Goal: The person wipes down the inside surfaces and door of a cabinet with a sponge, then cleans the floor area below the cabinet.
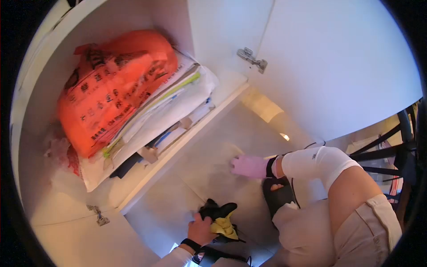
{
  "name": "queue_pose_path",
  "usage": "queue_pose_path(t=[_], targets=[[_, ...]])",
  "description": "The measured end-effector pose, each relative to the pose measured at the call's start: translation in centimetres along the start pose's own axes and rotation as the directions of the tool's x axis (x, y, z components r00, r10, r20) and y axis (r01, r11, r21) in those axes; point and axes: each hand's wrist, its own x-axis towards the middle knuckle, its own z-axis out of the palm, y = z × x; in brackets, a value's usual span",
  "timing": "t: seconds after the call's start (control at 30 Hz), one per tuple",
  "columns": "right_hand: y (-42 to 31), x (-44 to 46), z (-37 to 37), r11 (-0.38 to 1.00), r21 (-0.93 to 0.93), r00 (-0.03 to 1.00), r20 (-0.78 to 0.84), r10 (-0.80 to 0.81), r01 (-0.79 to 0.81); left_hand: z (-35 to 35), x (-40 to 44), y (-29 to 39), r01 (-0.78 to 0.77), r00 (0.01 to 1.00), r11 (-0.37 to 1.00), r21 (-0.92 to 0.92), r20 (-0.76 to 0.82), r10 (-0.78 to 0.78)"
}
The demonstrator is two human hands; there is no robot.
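Observation:
My left hand (200, 230), with a black band at the wrist, is closed on a crumpled black-and-yellow glove (224, 226) low over the grey floor. The glove's black parts stick out past my fingers. Farther right, my right hand (250, 167) is covered in pinkish-purple material that looks like a glove. It is low at the floor, its fingertips pointing left and blurred, so their pose is unclear. A black band circles that wrist, below a white sleeve (311, 161).
An orange-red plastic bag (120, 89) lies on stacked papers (164, 111) on the shelf of a white cabinet. Its right door (329, 58) stands open on a hinge (252, 60). A foot in a black slipper (279, 196) is beside my right hand; black chair legs (387, 151) are farther right.

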Motion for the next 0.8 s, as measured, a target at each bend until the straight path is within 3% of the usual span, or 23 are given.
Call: queue_pose_path(t=[0.1,0.17,0.2,0.27,0.33,0.43,0.53,0.6,0.63,0.7,0.73,0.8], targets=[[1.9,1.3,-1.5,0.984,-0.008,0.979,0.103,-0.175,0.176,0.0,0.3,0.3,0.034,0.999,0.999,0.041,0.036,-0.036],[3.2,2.3,-1.8,0.999,-0.041,0.983,0.181,0.001,0.006,-0.6,0.2,0.5,0.044,0.998,0.998,0.036,0.038,-0.045],[4.1,2.4,-2.1,0.999,-0.049,0.986,0.167,-0.006,0.015,-0.5,0.3,0.4,0.034,0.998,0.999,0.035,0.056,-0.036],[7.0,2.3,-2.8,0.944,0.016,0.941,0.075,0.329,-0.331,0.6,0.9,-0.1,0.035,0.995,0.997,0.068,0.089,-0.041],[10.4,0.9,-2.2,0.867,-0.003,0.865,0.067,0.498,-0.499,-0.1,0.5,0.4,0.033,0.997,0.997,0.065,0.067,-0.038],[12.3,-2.1,-1.7,0.831,0.016,0.825,0.137,0.549,-0.556,0.4,-0.2,-0.1,-0.003,1.0,0.999,0.044,0.01,0.003],[10.9,-4.0,-2.7,0.781,0.041,0.755,0.294,0.586,-0.623,-0.6,-0.4,0.9,0.12,0.99,0.993,0.002,0.08,-0.12],[8.4,-4.7,-5.3,0.805,0.129,0.797,0.295,0.527,-0.579,-1.1,-0.4,1.1,0.14,0.972,0.989,-0.045,0.195,-0.129],[8.0,-4.7,-5.8,0.808,0.122,0.8,0.284,0.528,-0.576,-1.1,-0.3,1.0,0.138,0.975,0.989,-0.045,0.181,-0.128],[7.2,-5.3,-7.4,0.865,0.294,0.909,0.231,0.348,-0.406,-0.4,0.1,0.9,0.096,0.984,0.995,-0.013,0.15,-0.093],[6.4,-5.8,-8.6,0.862,0.279,0.902,0.219,0.372,-0.424,0.2,0.5,0.7,0.07,0.988,0.998,-0.003,0.138,-0.069],[3.5,-6.4,-13.1,0.847,0.407,0.934,0.048,0.355,-0.343,2.1,1.5,-0.4,0.084,0.99,0.996,0.006,0.115,-0.084]])
